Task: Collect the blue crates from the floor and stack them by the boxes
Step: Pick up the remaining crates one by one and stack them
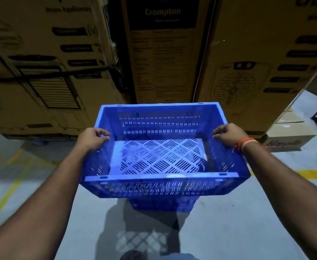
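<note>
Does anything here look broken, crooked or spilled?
Nothing stands out. The blue slotted plastic crate is empty and level, held by its side rims in the left hand and right hand, above another blue crate beside the brown cardboard boxes.

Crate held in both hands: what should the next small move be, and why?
Probably lower the crate straight down. Left hand and right hand grip its side rims, and another blue crate shows directly beneath, by the boxes, so it looks lined up for stacking.

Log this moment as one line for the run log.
left hand: grips crate's left rim | right hand: grips right rim | blue crate: empty, held over another blue crate | cardboard boxes: directly behind
</note>
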The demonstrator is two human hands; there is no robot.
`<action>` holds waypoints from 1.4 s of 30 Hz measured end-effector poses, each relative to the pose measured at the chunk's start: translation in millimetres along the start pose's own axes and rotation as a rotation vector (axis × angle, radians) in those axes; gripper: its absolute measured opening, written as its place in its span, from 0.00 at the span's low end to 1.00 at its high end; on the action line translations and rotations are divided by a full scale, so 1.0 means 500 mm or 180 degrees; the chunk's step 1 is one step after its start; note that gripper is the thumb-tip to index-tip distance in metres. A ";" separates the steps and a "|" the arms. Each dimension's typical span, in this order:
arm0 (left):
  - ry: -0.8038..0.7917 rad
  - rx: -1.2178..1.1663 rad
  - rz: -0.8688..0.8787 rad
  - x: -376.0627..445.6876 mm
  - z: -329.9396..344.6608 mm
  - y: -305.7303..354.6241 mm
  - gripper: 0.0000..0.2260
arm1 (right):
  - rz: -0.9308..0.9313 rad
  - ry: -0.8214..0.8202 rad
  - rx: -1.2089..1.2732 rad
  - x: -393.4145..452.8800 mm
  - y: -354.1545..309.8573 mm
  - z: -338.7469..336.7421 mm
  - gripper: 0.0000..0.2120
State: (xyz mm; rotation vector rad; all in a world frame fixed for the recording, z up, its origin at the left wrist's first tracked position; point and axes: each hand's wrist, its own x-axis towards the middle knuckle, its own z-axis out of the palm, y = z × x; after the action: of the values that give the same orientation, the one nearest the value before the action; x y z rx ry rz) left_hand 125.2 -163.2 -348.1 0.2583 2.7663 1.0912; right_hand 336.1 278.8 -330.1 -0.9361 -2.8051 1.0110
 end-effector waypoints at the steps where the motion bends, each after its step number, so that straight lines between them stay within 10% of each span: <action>1: 0.0036 0.0033 -0.0001 0.016 0.007 0.004 0.04 | 0.0009 0.0023 -0.0004 0.018 0.001 0.002 0.06; 42: -0.0199 0.1060 0.0063 0.251 0.114 0.025 0.08 | 0.0433 0.0273 -0.0529 0.272 -0.026 0.062 0.05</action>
State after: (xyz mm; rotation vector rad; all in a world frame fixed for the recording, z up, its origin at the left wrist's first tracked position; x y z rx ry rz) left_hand 16.3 -89.5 -390.8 0.3527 2.8810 0.6080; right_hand 211.3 326.7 -371.5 -1.1717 -2.8207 0.7374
